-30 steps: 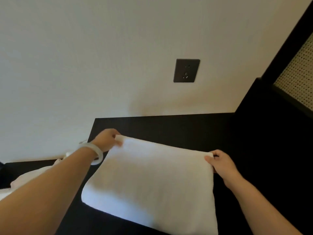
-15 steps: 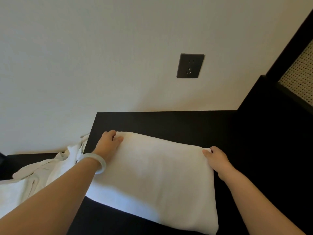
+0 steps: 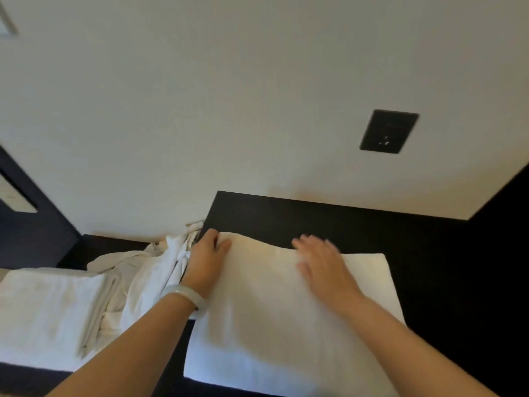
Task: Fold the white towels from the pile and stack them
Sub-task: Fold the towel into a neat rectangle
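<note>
Black tabletop (image 3: 286,216) below cream wall (image 3: 229,110); left hand (image 3: 206,259) and right hand (image 3: 323,267) flat on folded towel (image 3: 272,339)

Dark rectangular socket plate (image 3: 388,135) on cream painted wall (image 3: 229,96), above matte black table (image 3: 315,222). Pale switch panel (image 3: 15,199) at far left.
</note>
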Available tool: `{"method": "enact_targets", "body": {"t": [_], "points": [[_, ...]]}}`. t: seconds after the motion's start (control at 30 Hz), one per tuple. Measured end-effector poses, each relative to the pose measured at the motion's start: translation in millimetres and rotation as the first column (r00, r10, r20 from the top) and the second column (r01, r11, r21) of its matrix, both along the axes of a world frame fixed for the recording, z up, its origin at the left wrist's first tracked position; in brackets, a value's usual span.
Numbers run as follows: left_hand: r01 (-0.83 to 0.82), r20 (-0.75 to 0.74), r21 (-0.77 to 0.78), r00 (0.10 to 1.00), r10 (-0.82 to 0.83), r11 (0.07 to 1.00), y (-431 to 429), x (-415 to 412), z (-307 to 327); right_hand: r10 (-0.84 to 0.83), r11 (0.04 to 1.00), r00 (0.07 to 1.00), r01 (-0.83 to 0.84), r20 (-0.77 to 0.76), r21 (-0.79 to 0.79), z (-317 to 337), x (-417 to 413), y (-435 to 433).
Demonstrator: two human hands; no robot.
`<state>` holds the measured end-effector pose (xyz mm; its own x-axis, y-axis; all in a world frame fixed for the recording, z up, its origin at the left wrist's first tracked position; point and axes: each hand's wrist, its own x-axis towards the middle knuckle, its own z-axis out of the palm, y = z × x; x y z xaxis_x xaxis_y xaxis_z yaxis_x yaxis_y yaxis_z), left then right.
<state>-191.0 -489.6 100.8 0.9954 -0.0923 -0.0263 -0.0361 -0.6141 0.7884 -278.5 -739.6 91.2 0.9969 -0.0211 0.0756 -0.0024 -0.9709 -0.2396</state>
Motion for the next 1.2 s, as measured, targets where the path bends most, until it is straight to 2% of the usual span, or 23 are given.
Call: {"method": "enact_targets", "body": {"t": [0.03, 0.07, 0.13, 0.2, 0.27, 0.3, 0.4, 0.47, 0.57, 0.77, 1.0, 1.2], "points": [[-0.018, -0.053, -0.001, 0.998, 0.018, 1.000, -0.5, 2.8, -0.1, 0.010, 0.996, 0.996, -0.019, -0.092, -0.092, -7.8, 0.7, 13.8], [-0.034, -0.102, 0.019, 0.994, 0.036, 0.999, -0.3, 5.9, -1.4, -0.050, 0.988, 0.989, 0.029, -0.137, -0.151, -11.8, 3.5, 24.0], [-0.058, -0.173, 0.029, 0.983, 0.062, 0.998, 1.1, 10.9, -3.1, -0.104, 0.979, 0.988, 0.082, -0.113, -0.187, -7.1, 15.6, 43.9], [-0.068, -0.204, 0.004, 0.977, 0.067, 0.998, 3.1, 11.4, -3.3, 0.090, 0.983, 0.995, -0.097, -0.047, -0.159, -2.7, 28.7, 72.3], [-0.088, -0.252, -0.043, 0.965, 0.074, 0.995, 7.8, 9.5, -3.3, 0.289, 0.951, 0.955, -0.294, -0.070, -0.090, -4.0, 38.9, 104.1], [-0.115, -0.295, -0.093, 0.952, 0.083, 0.989, 11.3, 6.5, -1.7, 0.322, 0.943, 0.941, -0.329, -0.105, -0.056, -6.4, 41.9, 115.9], [-0.217, -0.413, -0.256, 0.906, 0.096, 0.942, 25.4, -12.2, 1.9, 0.258, 0.964, 0.959, -0.264, -0.113, -0.043, -17.7, 46.7, 127.9], [-0.210, -0.447, -0.226, 0.890, 0.091, 0.951, 36.1, -33.9, 1.5, 0.220, 0.973, 0.971, -0.225, -0.094, -0.055, -23.4, 48.1, 127.8], [-0.114, -0.480, -0.135, 0.876, 0.035, 0.984, 48.4, -74.6, -0.8, 0.202, 0.976, 0.976, -0.207, -0.080, -0.062, -28.3, 52.1, 127.4], [-0.036, -0.500, -0.105, 0.866, -0.021, 0.994, 67.1, -101.8, 10.3, 0.187, 0.979, 0.980, -0.192, -0.069, -0.073, -27.9, 53.8, 129.0], [0.140, -0.405, 0.051, 0.908, -0.107, 0.989, 70.4, -107.1, 4.5, 0.204, 0.976, 0.978, -0.207, -0.050, -0.062, -27.6, 52.0, 126.6], [0.103, -0.331, 0.083, 0.941, -0.070, 0.991, 73.1, -115.9, -9.8, 0.211, 0.976, 0.976, -0.213, -0.044, -0.046, -27.2, 52.5, 124.8]]}}
